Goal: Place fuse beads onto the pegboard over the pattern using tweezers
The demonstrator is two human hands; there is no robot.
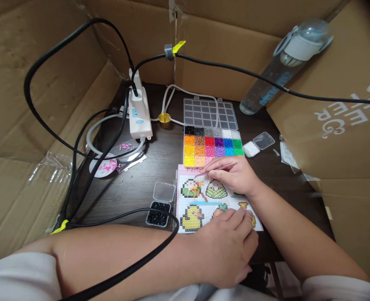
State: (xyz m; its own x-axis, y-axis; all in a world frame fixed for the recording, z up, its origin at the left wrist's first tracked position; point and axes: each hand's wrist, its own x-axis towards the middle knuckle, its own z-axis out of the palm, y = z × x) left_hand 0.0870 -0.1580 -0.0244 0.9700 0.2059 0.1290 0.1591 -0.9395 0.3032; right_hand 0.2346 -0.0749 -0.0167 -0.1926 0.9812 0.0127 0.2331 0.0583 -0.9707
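My right hand [237,175] is closed around pink tweezers [221,167]. Their tips point left over the upper-left picture, a bowl-like design [191,189] with white, green and orange parts. Beneath both hands lies a gridded pattern sheet [181,200] with several pixel pictures, among them a yellow duck [191,218] and a carrot. Across the sheet's lower right rests my left hand [227,246], fingers loosely bent and apart, holding nothing I can see. Right behind the sheet, a bead box [209,144] stands with its lid up, its compartments sorted by colour. Any bead at the tweezer tips is too small to tell.
A small case of black beads [158,214] lies left of the sheet, one of white beads [251,149] to the right. Black cables [78,167] loop over the left side from a power strip [140,115]. A bottle [282,71] leans against the cardboard wall [219,37].
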